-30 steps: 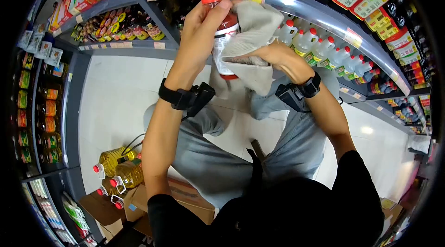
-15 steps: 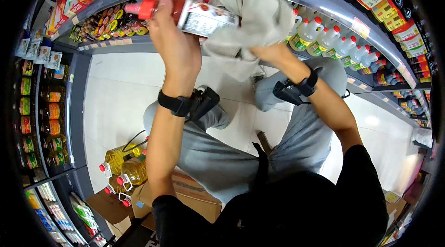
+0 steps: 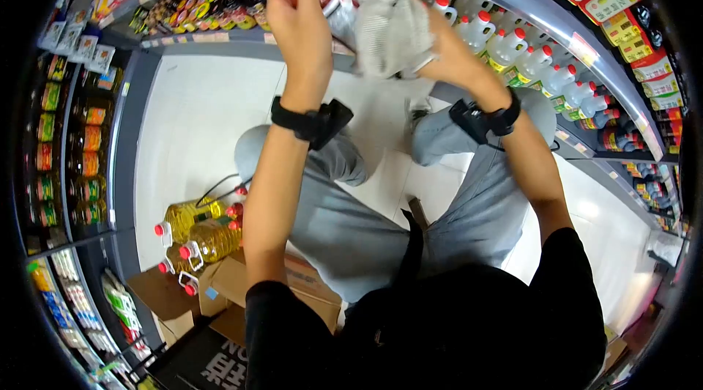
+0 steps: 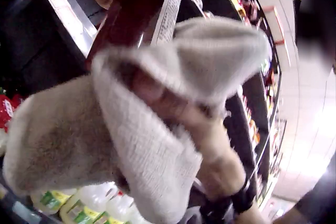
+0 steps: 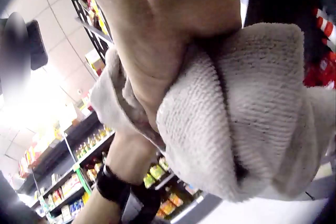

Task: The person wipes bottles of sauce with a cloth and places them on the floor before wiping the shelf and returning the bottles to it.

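Note:
A bottle of red sauce (image 3: 339, 15) with a red pointed cap lies tilted in the left hand (image 3: 304, 35), whose fingers and thumb grip it near the cap. The right hand (image 3: 448, 49) holds a bunched grey cloth (image 3: 392, 27) against the bottle's base end. In the left wrist view the cloth (image 4: 152, 145) covers the lower part of the dark red bottle (image 4: 131, 19), and the right hand's fingers are partly hidden in its folds. The right wrist view shows the right hand (image 5: 163, 29) above the ribbed cloth (image 5: 247, 113), with the bottle hidden.
Shelves curve around the front, with white jugs with red caps (image 3: 507, 49) at the right and jars (image 3: 212, 5) at the left. Oil bottles (image 3: 214, 241) and an open cardboard box (image 3: 231, 284) stand on the floor at the left. The person's knees are below the hands.
The bottle has gone from upright to tilted, its cap pointing up and left. The cloth has moved from around its side to its base end. Both hands are higher in view than a second ago.

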The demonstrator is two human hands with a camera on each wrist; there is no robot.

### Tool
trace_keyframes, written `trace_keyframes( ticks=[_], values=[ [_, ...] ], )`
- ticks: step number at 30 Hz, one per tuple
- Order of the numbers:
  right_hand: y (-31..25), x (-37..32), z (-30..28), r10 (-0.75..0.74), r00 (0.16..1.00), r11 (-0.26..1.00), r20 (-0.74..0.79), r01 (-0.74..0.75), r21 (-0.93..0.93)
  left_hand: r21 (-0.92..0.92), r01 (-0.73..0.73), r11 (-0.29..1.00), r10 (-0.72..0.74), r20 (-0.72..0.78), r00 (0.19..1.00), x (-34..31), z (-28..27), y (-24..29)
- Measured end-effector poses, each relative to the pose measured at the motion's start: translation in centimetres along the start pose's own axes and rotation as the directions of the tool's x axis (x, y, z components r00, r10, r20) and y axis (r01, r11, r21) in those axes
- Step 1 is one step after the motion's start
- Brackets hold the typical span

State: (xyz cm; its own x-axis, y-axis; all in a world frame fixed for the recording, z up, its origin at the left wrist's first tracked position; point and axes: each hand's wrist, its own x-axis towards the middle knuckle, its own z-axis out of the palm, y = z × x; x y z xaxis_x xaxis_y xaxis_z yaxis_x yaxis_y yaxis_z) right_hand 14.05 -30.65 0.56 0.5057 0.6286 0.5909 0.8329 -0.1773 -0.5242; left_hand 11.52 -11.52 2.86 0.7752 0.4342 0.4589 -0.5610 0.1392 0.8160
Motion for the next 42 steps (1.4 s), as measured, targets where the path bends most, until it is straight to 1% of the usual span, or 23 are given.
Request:
trace_keyframes(
  ticks=[1,2,4,5,6,7,8,10,13,15,17,19,22,24,25,27,28,31,32,34,36,39,42],
  values=[
    [1.8,-0.5,-0.2,-0.027,0.997,0.998,-0.069,0.023,-0.059,-0.059,-0.053,0.997,0.050,-0.044,0.998,1.0,-1.0,0.1],
    [-0.5,0.0,-1.6,0.102,0.994,0.993,-0.044,-0.104,-0.050,-0.112,-0.111,0.987,0.101,-0.096,0.990,1.7,-1.9,1.2],
    [0.4,-0.3,-3.6,-0.047,0.996,0.991,-0.070,0.038,-0.126,-0.165,-0.261,0.951,0.264,0.002,0.964,2.6,-3.3,5.3],
    [2.1,-1.2,-4.2,-0.145,0.981,0.958,-0.131,0.107,-0.265,0.006,-0.197,0.980,0.197,-0.032,0.980,1.9,-4.5,7.4],
    [2.5,-1.6,-4.5,-0.077,0.971,0.969,-0.228,0.020,-0.245,-0.012,-0.241,0.970,0.228,-0.289,0.930,1.3,-2.8,9.5],
    [3.1,-2.2,-5.0,-0.052,0.973,0.915,-0.227,-0.044,-0.400,0.120,-0.272,0.955,0.286,-0.125,0.950,1.6,-6.4,9.4],
    [4.7,-2.2,-5.4,-0.156,0.970,0.814,-0.188,0.019,-0.580,0.241,-0.313,0.919,0.310,0.053,0.949,1.8,-10.7,9.4],
    [4.3,-2.3,-5.5,-0.100,0.957,0.734,-0.271,-0.113,-0.669,0.490,-0.301,0.818,0.276,0.125,0.953,1.0,-15.2,9.8],
    [2.0,-1.8,-5.3,-0.098,0.972,0.794,-0.215,-0.054,-0.606,0.709,-0.046,0.704,-0.011,0.075,0.997,-2.2,-21.4,8.7],
    [2.3,-2.1,-5.4,0.014,0.988,0.786,-0.152,-0.105,-0.609,0.767,0.040,0.640,-0.144,0.068,0.987,-4.8,-24.5,6.8],
    [4.0,-2.7,-5.0,0.011,0.982,0.786,-0.187,-0.124,-0.605,0.735,0.176,0.655,-0.247,-0.013,0.969,-7.5,-26.7,4.1],
    [4.5,-2.7,-4.5,0.007,0.976,0.783,-0.219,-0.141,-0.606,0.674,0.280,0.684,-0.305,-0.085,0.949,-9.4,-28.0,1.3],
    [4.2,-3.1,-4.0,0.006,0.994,0.693,-0.110,-0.083,-0.716,0.643,0.341,0.685,-0.305,-0.171,0.937,-10.8,-28.8,-3.2],
    [5.1,-3.8,-3.7,0.042,0.985,0.808,-0.167,-0.132,-0.575,0.803,0.342,0.488,-0.246,-0.249,0.937,-10.8,-29.8,-6.4],
    [5.4,-4.2,-3.8,0.044,0.986,0.805,-0.161,-0.130,-0.579,0.799,0.347,0.492,-0.251,-0.252,0.935,-10.7,-30.4,-7.9],
    [5.9,-4.8,-4.1,0.086,0.994,0.725,-0.061,-0.105,-0.681,0.823,0.459,0.334,-0.369,-0.334,0.867,-10.1,-31.5,-10.6],
    [5.9,-4.9,-4.1,0.090,0.994,0.722,-0.058,-0.105,-0.684,0.821,0.462,0.336,-0.374,-0.334,0.865,-10.1,-32.0,-11.8],
    [5.8,-5.7,-4.2,0.218,0.976,0.686,-0.012,-0.162,-0.709,0.925,0.360,0.120,-0.408,-0.285,0.867,-10.7,-34.1,-15.3],
    [6.2,-6.0,-4.3,0.224,0.974,0.681,-0.009,-0.163,-0.714,0.924,0.362,0.125,-0.416,-0.282,0.865,-11.0,-35.0,-16.4],
    [7.1,-6.5,-4.4,0.175,0.985,0.682,-0.006,-0.126,-0.720,0.944,0.327,-0.045,-0.504,-0.304,0.808,-11.3,-36.4,-18.1],
    [6.8,-6.8,-4.5,0.182,0.983,0.705,-0.005,-0.134,-0.697,0.941,0.335,-0.054,-0.532,-0.311,0.787,-12.2,-37.8,-20.2],
    [6.3,-7.2,-4.7,0.202,0.979,0.724,-0.001,-0.150,-0.673,0.981,0.178,-0.079,-0.479,-0.194,0.856,-14.1,-38.5,-22.0],
    [6.0,-7.3,-4.7,0.206,0.979,0.757,-0.002,-0.160,-0.633,0.963,0.268,-0.024,-0.500,-0.244,0.831,-15.3,-39.1,-22.4]
  ],
)
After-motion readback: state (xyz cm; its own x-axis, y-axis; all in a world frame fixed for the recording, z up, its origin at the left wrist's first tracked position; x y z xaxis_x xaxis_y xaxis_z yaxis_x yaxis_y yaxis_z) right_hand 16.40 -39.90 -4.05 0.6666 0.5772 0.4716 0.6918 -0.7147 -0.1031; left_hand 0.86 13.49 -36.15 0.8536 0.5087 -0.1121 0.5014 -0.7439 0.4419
